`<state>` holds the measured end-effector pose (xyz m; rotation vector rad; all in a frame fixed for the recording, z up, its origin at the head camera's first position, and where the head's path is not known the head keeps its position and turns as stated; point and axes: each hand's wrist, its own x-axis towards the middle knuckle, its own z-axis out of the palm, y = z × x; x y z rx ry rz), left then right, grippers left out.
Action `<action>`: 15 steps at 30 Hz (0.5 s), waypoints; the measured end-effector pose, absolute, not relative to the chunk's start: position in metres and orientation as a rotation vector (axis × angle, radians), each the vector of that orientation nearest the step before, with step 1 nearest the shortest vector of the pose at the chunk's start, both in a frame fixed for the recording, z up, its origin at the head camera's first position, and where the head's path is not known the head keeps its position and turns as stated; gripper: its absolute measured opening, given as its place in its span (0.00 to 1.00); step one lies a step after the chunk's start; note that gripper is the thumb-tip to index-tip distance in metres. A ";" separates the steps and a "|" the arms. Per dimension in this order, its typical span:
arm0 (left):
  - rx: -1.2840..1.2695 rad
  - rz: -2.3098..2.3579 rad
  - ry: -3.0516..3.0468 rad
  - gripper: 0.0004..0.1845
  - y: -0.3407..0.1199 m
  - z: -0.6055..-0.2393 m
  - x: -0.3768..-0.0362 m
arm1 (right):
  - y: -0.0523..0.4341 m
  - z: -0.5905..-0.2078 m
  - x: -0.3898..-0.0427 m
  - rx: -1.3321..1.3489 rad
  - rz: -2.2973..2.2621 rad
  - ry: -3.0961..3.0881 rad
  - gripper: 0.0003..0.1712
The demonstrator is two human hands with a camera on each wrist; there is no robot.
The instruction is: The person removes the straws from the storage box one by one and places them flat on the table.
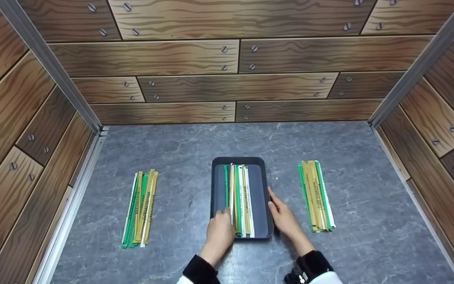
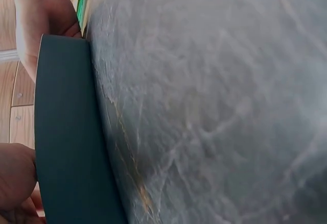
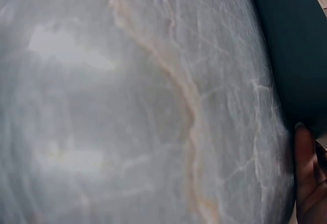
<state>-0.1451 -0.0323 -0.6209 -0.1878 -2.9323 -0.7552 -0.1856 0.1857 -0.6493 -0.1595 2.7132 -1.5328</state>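
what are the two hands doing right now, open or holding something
Left hand: open, fingertips resting inside the dark rectangular plastic tray beside the wrapped strips.
Right hand: open, straight fingers pressed along the tray's right rim.

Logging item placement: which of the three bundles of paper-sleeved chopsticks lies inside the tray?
The middle bundle, in the dark tray between both hands; the other two lie on the bare countertop.

The right wrist view was filled mostly by a grey marbled tabletop (image 3: pixel 127 106), crossed by a pale tan vein running from the top down toward the lower middle. A dark tray (image 3: pixel 294 45) occupied the upper right corner, its edge meeting the stone. At the lower right edge, fingertips (image 3: pixel 305 178) of the right hand rested beside the tray.
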 end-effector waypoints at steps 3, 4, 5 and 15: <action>-0.176 -0.748 -2.939 0.18 -0.033 -0.622 -0.146 | 0.186 -0.649 -0.186 -0.160 -1.533 2.712 0.28; -0.173 -0.743 -2.939 0.18 -0.033 -0.622 -0.147 | 0.186 -0.649 -0.185 -0.156 -1.533 2.711 0.28; -0.169 -0.741 -2.939 0.19 -0.033 -0.623 -0.147 | 0.186 -0.649 -0.185 -0.156 -1.533 2.707 0.28; -0.167 -0.659 -2.921 0.20 -0.031 -0.626 -0.149 | 0.185 -0.648 -0.184 -0.102 -1.548 2.666 0.29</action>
